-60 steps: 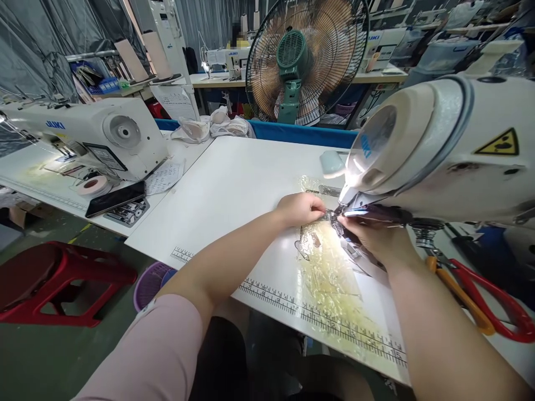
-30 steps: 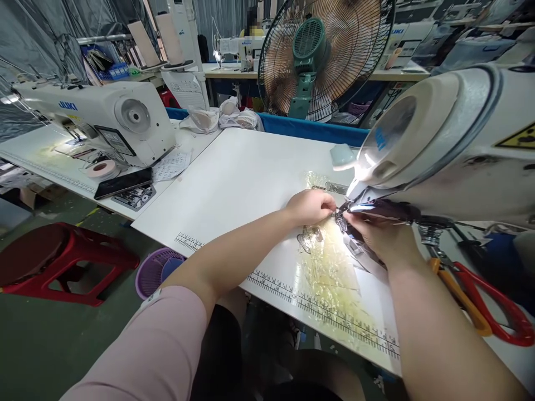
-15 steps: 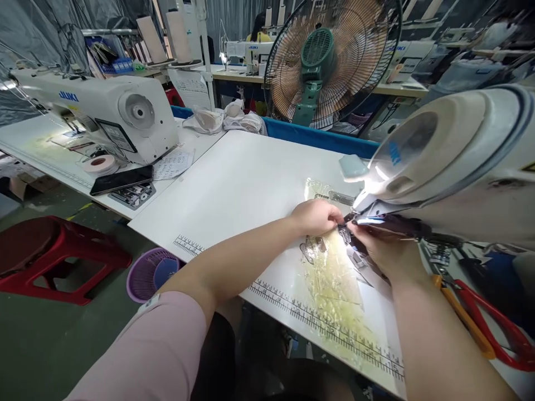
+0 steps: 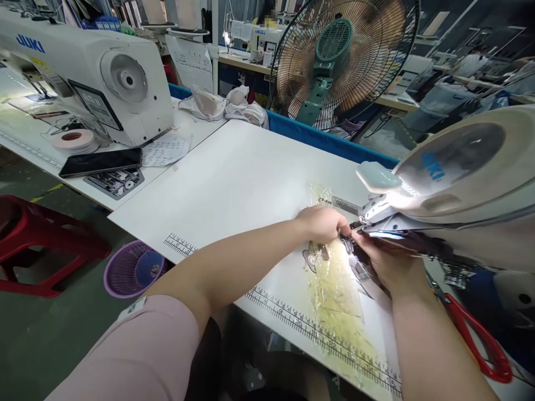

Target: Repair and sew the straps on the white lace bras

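Observation:
My left hand (image 4: 324,223) is at the needle area of the white sewing machine (image 4: 472,150), its thumb and fingers pinched together. Whatever lies between those fingertips is too small to make out. Just to its right, my right hand (image 4: 390,262) reaches in under the machine head with fingers bent and close to the left fingertips. The machine's head and the hand itself hide what it grips. Below both hands, yellowed clear tape (image 4: 334,295) covers a strip of the white tabletop. Metal parts (image 4: 361,270) sit between the hands around the needle plate.
Red-handled scissors (image 4: 480,340) lie right of my right forearm. A second sewing machine (image 4: 96,78), a phone (image 4: 102,161), a tape roll (image 4: 75,140) and white fabric pieces (image 4: 246,108) are at the left and back. A fan (image 4: 334,44), purple basket (image 4: 125,273) and red stool (image 4: 50,250) stand around.
The camera view has shifted and come slightly nearer the table. Both hands stay together at the needle area, with little change in their grip.

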`<state>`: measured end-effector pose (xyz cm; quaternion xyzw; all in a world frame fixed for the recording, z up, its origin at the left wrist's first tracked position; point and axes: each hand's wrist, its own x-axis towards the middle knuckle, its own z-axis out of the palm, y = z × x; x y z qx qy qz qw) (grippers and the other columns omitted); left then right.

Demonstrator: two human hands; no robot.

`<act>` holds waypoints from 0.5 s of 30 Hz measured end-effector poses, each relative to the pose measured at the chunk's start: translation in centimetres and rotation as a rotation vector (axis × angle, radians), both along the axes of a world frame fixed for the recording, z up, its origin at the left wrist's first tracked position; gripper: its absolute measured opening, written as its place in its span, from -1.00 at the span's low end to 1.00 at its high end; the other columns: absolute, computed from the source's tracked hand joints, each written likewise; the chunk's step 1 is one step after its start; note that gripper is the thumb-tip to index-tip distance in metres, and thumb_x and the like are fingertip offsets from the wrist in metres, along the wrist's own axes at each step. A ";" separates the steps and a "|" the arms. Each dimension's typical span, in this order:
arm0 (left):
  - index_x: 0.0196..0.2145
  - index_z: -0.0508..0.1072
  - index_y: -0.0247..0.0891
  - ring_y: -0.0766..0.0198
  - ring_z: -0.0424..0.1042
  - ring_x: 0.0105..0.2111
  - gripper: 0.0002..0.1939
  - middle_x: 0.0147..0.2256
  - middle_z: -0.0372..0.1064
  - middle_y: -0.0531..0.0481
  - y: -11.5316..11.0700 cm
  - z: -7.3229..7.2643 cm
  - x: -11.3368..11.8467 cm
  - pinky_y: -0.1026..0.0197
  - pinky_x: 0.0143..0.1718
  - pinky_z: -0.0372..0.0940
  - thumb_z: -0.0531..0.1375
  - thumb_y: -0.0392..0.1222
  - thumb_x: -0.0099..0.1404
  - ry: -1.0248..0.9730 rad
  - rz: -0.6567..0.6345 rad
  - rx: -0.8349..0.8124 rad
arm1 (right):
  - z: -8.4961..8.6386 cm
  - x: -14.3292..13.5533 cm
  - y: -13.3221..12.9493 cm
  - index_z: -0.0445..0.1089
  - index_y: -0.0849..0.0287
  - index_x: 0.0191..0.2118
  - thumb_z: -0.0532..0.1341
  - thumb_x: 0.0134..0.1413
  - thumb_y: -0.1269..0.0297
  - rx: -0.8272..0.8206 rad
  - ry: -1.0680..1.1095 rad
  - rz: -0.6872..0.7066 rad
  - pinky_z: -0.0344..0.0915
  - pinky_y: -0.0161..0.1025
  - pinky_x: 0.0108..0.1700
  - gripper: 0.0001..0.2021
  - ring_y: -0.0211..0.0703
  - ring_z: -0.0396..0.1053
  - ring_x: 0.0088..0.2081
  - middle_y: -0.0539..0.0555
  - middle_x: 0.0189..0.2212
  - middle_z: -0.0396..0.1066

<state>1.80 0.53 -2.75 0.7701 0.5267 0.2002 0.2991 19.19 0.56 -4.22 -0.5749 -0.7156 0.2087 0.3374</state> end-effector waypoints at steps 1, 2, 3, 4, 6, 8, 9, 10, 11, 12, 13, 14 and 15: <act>-0.24 0.49 -0.07 0.24 0.32 -0.18 -0.61 -0.22 0.40 0.12 0.0 0.0 0.0 0.26 -0.24 0.25 0.07 -0.39 0.02 -0.004 0.010 0.000 | 0.1 -0.1 0.0 0.39 0.07 -0.36 0.19 -0.21 -0.05 -0.006 -0.002 -0.003 0.02 0.05 0.16 -0.67 0.06 0.30 -0.02 0.05 -0.25 0.46; -0.25 0.49 -0.07 0.25 0.33 -0.20 -0.64 -0.23 0.40 0.12 0.0 0.0 0.1 0.26 -0.25 0.25 0.08 -0.38 0.03 -0.013 0.023 0.001 | 0.2 -0.1 -0.1 0.39 0.07 -0.36 0.19 -0.22 -0.05 -0.013 -0.003 -0.009 0.00 0.06 0.16 -0.67 0.07 0.28 -0.01 0.05 -0.24 0.46; -0.27 0.49 -0.09 0.26 0.34 -0.22 -0.67 -0.24 0.41 0.12 -0.1 0.1 0.1 0.27 -0.27 0.25 0.08 -0.37 0.03 -0.027 0.038 0.002 | 0.3 -0.2 -0.2 0.40 0.07 -0.36 0.19 -0.23 -0.04 -0.020 -0.004 -0.019 0.00 0.07 0.17 -0.67 0.08 0.28 0.00 0.05 -0.24 0.46; -0.29 0.49 -0.10 0.27 0.34 -0.25 -0.70 -0.25 0.41 0.13 -0.1 0.1 0.2 0.27 -0.29 0.25 0.09 -0.36 0.04 -0.047 0.054 0.002 | 0.4 -0.2 -0.2 0.40 0.07 -0.37 0.20 -0.23 -0.03 -0.028 -0.001 -0.031 0.01 0.08 0.16 -0.68 0.09 0.28 0.00 0.06 -0.25 0.47; -0.34 0.47 -0.14 0.31 0.35 -0.31 -0.75 -0.27 0.41 0.13 -0.1 0.0 0.3 0.28 -0.33 0.25 0.09 -0.35 0.05 -0.091 0.085 0.006 | 0.6 -0.4 -0.3 0.39 0.07 -0.42 0.21 -0.26 -0.01 -0.047 0.008 -0.053 0.07 0.09 0.11 -0.72 0.11 0.30 -0.03 0.06 -0.31 0.48; -0.38 0.46 -0.17 0.32 0.35 -0.32 -0.79 -0.29 0.41 0.12 0.0 -0.2 0.4 0.29 -0.34 0.25 0.08 -0.35 0.06 -0.127 0.118 0.039 | 0.8 -0.5 -0.4 0.37 0.05 -0.48 0.20 -0.25 0.00 -0.058 0.021 -0.063 0.15 0.07 0.06 -0.76 0.11 0.33 -0.07 0.05 -0.37 0.48; -0.39 0.46 -0.18 0.32 0.34 -0.32 -0.80 -0.29 0.40 0.11 0.0 -0.3 0.4 0.29 -0.32 0.25 0.08 -0.35 0.06 -0.138 0.131 0.068 | 0.8 -0.6 -0.5 0.36 0.04 -0.50 0.21 -0.24 0.00 -0.058 0.027 -0.060 0.17 0.04 0.04 -0.77 0.10 0.34 -0.08 0.05 -0.39 0.48; -0.40 0.45 -0.19 0.32 0.34 -0.31 -0.81 -0.29 0.39 0.09 0.1 -0.4 0.4 0.29 -0.30 0.24 0.08 -0.35 0.06 -0.146 0.144 0.103 | 0.9 -0.6 -0.5 0.35 0.03 -0.50 0.21 -0.23 0.01 -0.057 0.032 -0.053 0.19 0.02 0.03 -0.78 0.09 0.35 -0.09 0.04 -0.39 0.48; -0.40 0.45 -0.20 0.31 0.33 -0.30 -0.82 -0.29 0.38 0.08 0.1 -0.5 0.4 0.29 -0.28 0.24 0.08 -0.34 0.07 -0.150 0.156 0.141 | 0.9 -0.7 -0.5 0.34 0.02 -0.51 0.21 -0.22 0.01 -0.057 0.035 -0.046 0.20 0.00 0.02 -0.79 0.08 0.35 -0.09 0.05 -0.39 0.48; -0.40 0.45 -0.20 0.31 0.33 -0.29 -0.83 -0.29 0.37 0.06 0.1 -0.5 0.5 0.28 -0.26 0.24 0.08 -0.34 0.08 -0.146 0.166 0.176 | 1.0 -0.6 -0.5 0.34 0.02 -0.51 0.21 -0.21 0.02 -0.057 0.036 -0.039 0.20 0.00 0.02 -0.80 0.09 0.36 -0.10 0.05 -0.38 0.48; -0.39 0.45 -0.21 0.30 0.32 -0.27 -0.83 -0.29 0.37 0.05 0.0 -0.5 0.5 0.28 -0.24 0.23 0.08 -0.33 0.09 -0.131 0.166 0.204 | 1.0 -0.6 -0.5 0.35 0.03 -0.51 0.22 -0.21 0.04 -0.058 0.035 -0.033 0.20 0.02 0.02 -0.81 0.10 0.35 -0.09 0.06 -0.38 0.49; -0.39 0.46 -0.21 0.28 0.31 -0.26 -0.84 -0.29 0.36 0.04 -0.1 -0.5 0.6 0.27 -0.22 0.23 0.09 -0.31 0.10 -0.107 0.158 0.228 | 0.9 -0.5 -0.4 0.36 0.03 -0.50 0.22 -0.21 0.05 -0.058 0.032 -0.031 0.18 0.06 0.02 -0.81 0.12 0.35 -0.09 0.07 -0.37 0.49; -0.39 0.46 -0.21 0.26 0.30 -0.23 -0.86 -0.30 0.35 0.03 -0.2 -0.4 0.6 0.26 -0.20 0.22 0.10 -0.29 0.11 -0.076 0.145 0.248 | 0.8 -0.4 -0.3 0.38 0.04 -0.49 0.23 -0.21 0.05 -0.056 0.028 -0.031 0.17 0.10 0.02 -0.81 0.15 0.34 -0.08 0.07 -0.37 0.49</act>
